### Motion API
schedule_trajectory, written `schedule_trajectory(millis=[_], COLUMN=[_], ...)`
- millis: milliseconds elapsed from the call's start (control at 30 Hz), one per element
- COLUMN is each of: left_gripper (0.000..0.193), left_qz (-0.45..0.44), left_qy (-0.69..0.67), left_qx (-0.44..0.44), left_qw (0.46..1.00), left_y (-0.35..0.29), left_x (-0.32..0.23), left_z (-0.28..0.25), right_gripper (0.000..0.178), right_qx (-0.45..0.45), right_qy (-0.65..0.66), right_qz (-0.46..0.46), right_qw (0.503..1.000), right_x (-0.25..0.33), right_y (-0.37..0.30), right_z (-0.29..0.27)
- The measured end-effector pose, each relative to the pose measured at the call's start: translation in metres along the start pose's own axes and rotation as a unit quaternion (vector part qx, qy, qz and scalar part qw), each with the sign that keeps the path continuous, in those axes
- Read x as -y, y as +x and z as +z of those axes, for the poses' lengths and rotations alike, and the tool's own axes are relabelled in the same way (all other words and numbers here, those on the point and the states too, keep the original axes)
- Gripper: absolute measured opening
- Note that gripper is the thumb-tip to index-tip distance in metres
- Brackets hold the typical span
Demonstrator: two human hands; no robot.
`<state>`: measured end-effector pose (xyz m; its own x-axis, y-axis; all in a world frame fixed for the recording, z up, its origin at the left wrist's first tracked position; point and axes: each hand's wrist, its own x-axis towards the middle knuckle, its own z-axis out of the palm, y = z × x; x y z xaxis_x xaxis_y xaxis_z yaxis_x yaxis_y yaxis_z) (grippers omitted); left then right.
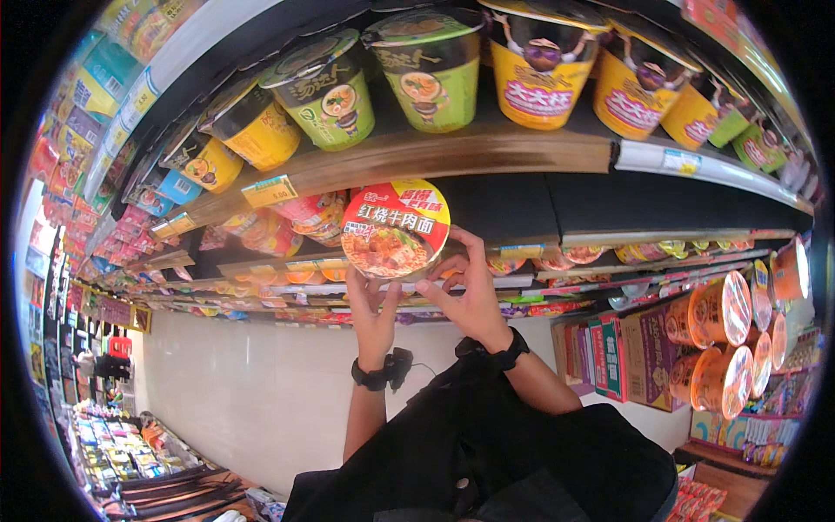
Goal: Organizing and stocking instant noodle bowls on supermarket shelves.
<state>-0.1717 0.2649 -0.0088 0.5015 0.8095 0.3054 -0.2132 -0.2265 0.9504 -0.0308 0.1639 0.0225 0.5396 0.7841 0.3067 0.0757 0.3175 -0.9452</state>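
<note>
An instant noodle cup [397, 228] with a round red and yellow lid is held up in front of the shelves, its lid facing me. My left hand [374, 320] grips it from below on the left, the thumb pointing up near the rim. From the right, my right hand [472, 298] curls its fingers against the cup's side and lower edge. The cup hides parts of both hands' fingers. Just behind it lies a dark stretch of shelf [504, 202], with pink and red noodle packs [317, 217] to the left.
Above, yellow cups [544, 74] and green cups [426, 87] line a shelf with a wooden front edge [417, 157]. Lower shelves carry more packages. At right, orange noodle tubs [726, 309] are stacked beside cardboard cartons [648, 361]. Pale floor [252, 383] stretches below, with another display [113, 444] at lower left.
</note>
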Motion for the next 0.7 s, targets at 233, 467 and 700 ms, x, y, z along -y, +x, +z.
schedule_trajectory(millis=[233, 467, 700], left_gripper=[0.063, 0.054, 0.077], left_qz=[0.02, -0.118, -0.079], left_qy=[-0.003, -0.034, -0.06], left_qx=[0.01, 0.04, 0.072], left_qw=[1.0, 0.992, 0.992], left_y=[-0.061, -0.124, -0.202], left_x=[-0.024, -0.01, -0.005], left_z=[0.02, 0.03, 0.068], right_gripper=[0.097, 0.11, 0.113], right_qx=[-0.044, -0.038, -0.099], right_qy=[-0.027, -0.155, -0.168], right_qz=[0.039, 0.027, 0.076], right_qw=[0.998, 0.987, 0.978], right_x=[0.03, 0.044, 0.061], right_y=[-0.062, -0.134, -0.224], right_z=[-0.016, -0.043, -0.074])
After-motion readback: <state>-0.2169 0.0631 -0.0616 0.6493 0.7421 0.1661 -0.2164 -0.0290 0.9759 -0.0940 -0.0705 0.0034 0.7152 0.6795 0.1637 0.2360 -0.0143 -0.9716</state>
